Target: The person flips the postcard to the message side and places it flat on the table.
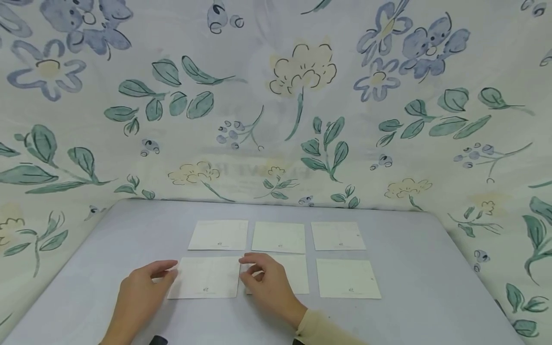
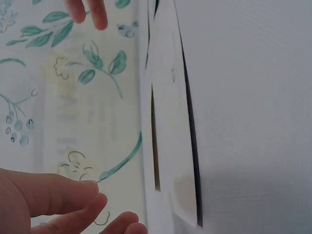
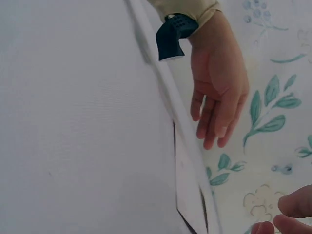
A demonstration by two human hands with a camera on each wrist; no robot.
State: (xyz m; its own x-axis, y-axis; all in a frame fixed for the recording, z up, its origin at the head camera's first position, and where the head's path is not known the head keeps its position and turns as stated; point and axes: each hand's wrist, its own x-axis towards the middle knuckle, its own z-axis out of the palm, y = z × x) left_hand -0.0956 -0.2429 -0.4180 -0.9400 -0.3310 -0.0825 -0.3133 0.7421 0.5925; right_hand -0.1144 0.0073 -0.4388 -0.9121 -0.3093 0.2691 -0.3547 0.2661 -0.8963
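Observation:
Two rows of pale cream cards lie flat, each with a small printed mark near its lower edge. My left hand (image 1: 146,292) hovers at the left edge of the front-left card (image 1: 204,278), thumb and fingers loosely bent with nothing between them. At that card's right edge is my right hand (image 1: 271,285), fingers also loosely bent and holding nothing, hiding part of the front-middle card (image 1: 295,275). In the left wrist view, the left hand (image 2: 53,202) is raised apart from a card (image 2: 175,146). The right wrist view shows the left hand (image 3: 219,87) above the table surface.
The front-right card (image 1: 348,279) lies beyond my right hand. Behind are the back-left card (image 1: 219,235), back-middle card (image 1: 278,236) and back-right card (image 1: 338,235). A pale table (image 1: 409,258) carries them all, with floral cloth (image 1: 258,120) hanging behind and at both sides.

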